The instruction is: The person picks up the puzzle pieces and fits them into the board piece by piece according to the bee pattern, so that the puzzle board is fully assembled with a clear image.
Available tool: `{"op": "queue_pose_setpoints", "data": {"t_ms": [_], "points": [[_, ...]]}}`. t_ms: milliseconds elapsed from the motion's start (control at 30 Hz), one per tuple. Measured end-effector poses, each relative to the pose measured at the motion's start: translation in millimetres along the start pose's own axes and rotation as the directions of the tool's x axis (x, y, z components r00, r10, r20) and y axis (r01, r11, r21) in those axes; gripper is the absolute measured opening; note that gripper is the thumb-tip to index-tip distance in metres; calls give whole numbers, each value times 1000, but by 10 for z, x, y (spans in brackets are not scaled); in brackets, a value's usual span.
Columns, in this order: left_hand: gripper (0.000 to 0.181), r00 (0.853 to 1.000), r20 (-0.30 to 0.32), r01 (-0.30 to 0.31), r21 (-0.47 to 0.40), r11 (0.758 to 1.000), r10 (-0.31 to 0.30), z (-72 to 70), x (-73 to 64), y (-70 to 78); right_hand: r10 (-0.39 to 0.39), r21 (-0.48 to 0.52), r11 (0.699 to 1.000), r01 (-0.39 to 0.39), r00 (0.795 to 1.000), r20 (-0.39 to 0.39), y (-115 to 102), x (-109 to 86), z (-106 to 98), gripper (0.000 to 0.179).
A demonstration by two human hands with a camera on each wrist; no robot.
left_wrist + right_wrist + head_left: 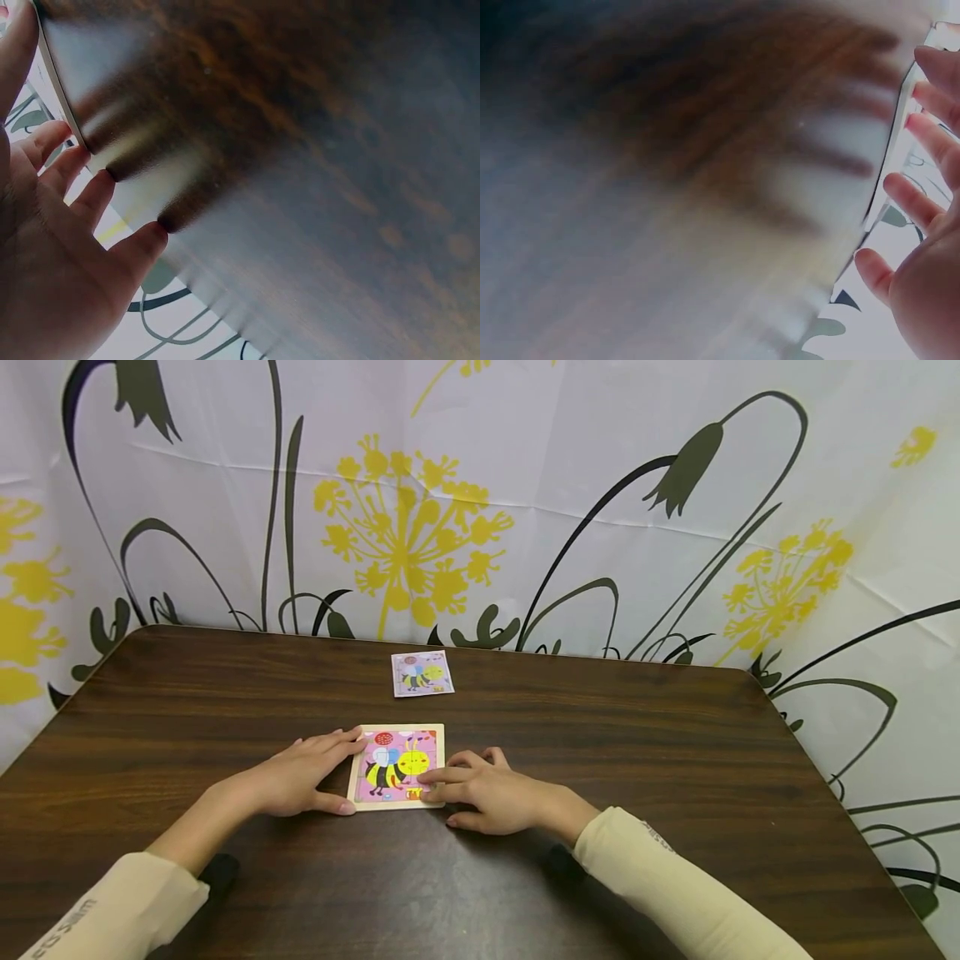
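Note:
A square bee puzzle (386,774) lies in a pale wooden tray (405,727) on the brown table. My left hand (303,774) rests at the tray's left side, its thumb by the lower left corner and its fingertips at the upper left edge. From the right, my right hand (491,795) reaches over the tray's rim, two fingers touching the puzzle's lower right part. In the left wrist view the left hand (75,232) has spread fingers, some against the tray's edge. The right wrist view shows the right hand (930,285) with its fingers apart.
Behind the tray lies a square paper card (422,674) with the same bee picture. The dark wood table (637,752) stretches to both sides. A white curtain (570,485) with yellow flowers and dark stems hangs at its back edge.

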State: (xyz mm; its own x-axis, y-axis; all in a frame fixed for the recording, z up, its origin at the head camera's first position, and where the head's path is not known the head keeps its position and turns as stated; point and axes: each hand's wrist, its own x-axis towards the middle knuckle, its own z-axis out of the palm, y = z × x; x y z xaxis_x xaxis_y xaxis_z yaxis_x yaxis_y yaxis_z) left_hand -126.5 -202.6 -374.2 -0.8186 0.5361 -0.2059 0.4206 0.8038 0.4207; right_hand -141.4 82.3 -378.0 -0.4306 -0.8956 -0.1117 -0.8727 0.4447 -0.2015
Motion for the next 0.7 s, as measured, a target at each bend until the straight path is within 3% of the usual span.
{"op": "queue_pose_setpoints", "data": {"t_ms": [433, 700], "points": [[86, 1000, -9, -1, -6, 1000, 1, 1, 2, -13, 26, -15, 1000, -25, 1000, 6, -29, 32, 24, 47], [85, 1000, -12, -10, -2, 1000, 10, 8, -5, -18, 9, 93, 996, -10, 1000, 10, 20, -15, 32, 47]]}}
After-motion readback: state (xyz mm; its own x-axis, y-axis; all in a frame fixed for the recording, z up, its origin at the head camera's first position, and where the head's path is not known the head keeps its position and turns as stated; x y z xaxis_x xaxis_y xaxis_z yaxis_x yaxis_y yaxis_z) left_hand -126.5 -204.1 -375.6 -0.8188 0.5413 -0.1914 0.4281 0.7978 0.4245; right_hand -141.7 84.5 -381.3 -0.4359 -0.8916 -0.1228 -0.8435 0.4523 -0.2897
